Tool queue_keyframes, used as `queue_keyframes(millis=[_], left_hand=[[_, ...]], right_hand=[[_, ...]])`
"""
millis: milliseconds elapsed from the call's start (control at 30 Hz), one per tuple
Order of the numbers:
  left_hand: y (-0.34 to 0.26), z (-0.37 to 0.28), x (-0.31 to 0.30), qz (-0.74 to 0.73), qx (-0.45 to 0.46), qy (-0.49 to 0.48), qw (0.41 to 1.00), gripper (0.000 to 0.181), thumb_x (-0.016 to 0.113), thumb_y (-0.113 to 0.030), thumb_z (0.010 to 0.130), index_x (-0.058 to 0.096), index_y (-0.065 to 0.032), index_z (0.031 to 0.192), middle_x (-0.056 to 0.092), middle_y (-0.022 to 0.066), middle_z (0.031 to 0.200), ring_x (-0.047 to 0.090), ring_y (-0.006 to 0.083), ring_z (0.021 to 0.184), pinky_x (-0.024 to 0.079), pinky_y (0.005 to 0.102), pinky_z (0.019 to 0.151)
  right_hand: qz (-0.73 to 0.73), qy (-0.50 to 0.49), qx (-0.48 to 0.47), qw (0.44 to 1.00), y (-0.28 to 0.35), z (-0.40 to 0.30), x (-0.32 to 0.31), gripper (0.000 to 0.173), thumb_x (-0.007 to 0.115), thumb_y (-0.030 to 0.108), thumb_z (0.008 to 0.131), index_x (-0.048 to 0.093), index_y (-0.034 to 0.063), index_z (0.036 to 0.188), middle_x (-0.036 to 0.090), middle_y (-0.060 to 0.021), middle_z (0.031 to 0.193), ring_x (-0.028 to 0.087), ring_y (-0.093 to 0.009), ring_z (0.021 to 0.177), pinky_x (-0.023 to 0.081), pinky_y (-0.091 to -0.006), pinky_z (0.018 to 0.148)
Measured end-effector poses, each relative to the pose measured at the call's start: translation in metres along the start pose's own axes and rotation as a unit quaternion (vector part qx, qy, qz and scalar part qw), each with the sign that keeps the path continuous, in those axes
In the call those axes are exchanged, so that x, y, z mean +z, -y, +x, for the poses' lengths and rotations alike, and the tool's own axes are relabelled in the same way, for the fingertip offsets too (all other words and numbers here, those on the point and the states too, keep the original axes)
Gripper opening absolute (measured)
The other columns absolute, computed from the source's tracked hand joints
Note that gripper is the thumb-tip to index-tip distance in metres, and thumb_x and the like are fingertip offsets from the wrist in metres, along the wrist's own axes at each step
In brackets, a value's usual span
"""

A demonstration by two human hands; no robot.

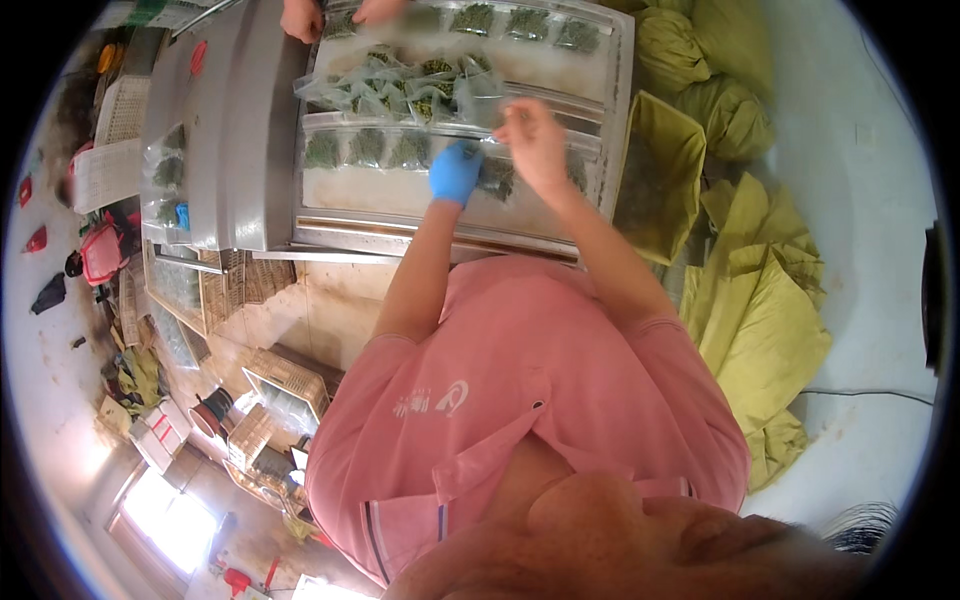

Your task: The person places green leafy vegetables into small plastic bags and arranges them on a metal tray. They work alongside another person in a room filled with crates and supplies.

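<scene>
Clear plastic bags of dried green plant material lie in a row on the metal-framed worktop point(352, 193). My left hand point(455, 172), in a blue glove, is over this row, with its fingers on a bag's upper part; whether it grips the bag is hidden. Just right of it lies a filled bag point(495, 178). My bare right hand point(534, 139) is raised over the row with thumb and fingertips together near a bag's edge; what lies between them is too blurred to tell. Beyond my hands, more filled bags point(427, 86) are heaped along the middle of the worktop.
Across the worktop, another person's hands point(302, 19) are at a far row of bags point(472, 20). Left stands a stainless steel machine point(259, 135) with bags at its far side. Yellow woven sacks point(757, 315) lie right, near an open yellow container point(660, 176). Plastic crates point(112, 172) stand left.
</scene>
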State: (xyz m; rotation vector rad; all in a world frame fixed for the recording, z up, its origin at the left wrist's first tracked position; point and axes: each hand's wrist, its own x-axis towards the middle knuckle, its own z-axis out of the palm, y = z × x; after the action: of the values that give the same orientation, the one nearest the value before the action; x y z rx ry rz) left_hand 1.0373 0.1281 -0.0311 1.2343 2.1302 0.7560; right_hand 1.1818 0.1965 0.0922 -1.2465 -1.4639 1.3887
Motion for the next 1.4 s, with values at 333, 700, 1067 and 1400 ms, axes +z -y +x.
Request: queue_keyframes(millis=[333,700,1067,1400], left_hand=[[-0.009,0.018,-0.027,0.103,-0.044,-0.052,0.992,0.026,0.070,-0.032,0.082,0.067,-0.0088,0.094,0.072,0.0148,0.089,0.069,0.0368,0.083,0.054,0.0459,0.074],[0.003,0.015,-0.039,0.084,-0.063,-0.139,0.985,0.026,0.069,-0.031,0.084,0.066,-0.0070,0.095,0.072,0.0173,0.089,0.068,0.0387,0.081,0.054,0.0468,0.073],[-0.066,-0.061,-0.058,-0.294,-0.031,0.164,0.941,0.028,0.070,-0.022,0.089,0.067,-0.0054,0.111,0.070,0.0127,0.093,0.068,0.0202,0.072,0.054,0.0356,0.068],[-0.057,-0.025,0.002,0.060,0.003,0.071,0.996,0.021,0.065,-0.025,0.086,0.067,-0.0064,0.097,0.070,0.0178,0.091,0.068,0.0379,0.087,0.054,0.0468,0.077]], right_hand=[[0.054,-0.154,-0.026,0.986,0.030,-0.050,-0.110,0.012,0.060,0.009,0.097,0.060,0.0004,0.105,0.072,-0.0091,0.083,0.070,-0.015,0.078,0.053,-0.0257,0.072],[0.108,-0.032,0.080,0.991,-0.025,-0.080,-0.082,0.011,0.059,0.008,0.096,0.059,-0.0001,0.103,0.070,-0.0093,0.087,0.068,-0.015,0.079,0.054,-0.0273,0.074],[0.081,0.073,0.088,0.990,-0.045,-0.082,-0.076,0.016,0.062,0.013,0.095,0.060,0.0008,0.106,0.070,-0.0067,0.088,0.068,-0.013,0.082,0.053,-0.0258,0.073],[-0.368,0.075,-0.026,0.926,-0.061,-0.034,-0.072,0.019,0.059,0.008,0.085,0.065,0.0029,0.102,0.067,-0.0241,0.087,0.065,-0.042,0.084,0.053,-0.0500,0.076]])
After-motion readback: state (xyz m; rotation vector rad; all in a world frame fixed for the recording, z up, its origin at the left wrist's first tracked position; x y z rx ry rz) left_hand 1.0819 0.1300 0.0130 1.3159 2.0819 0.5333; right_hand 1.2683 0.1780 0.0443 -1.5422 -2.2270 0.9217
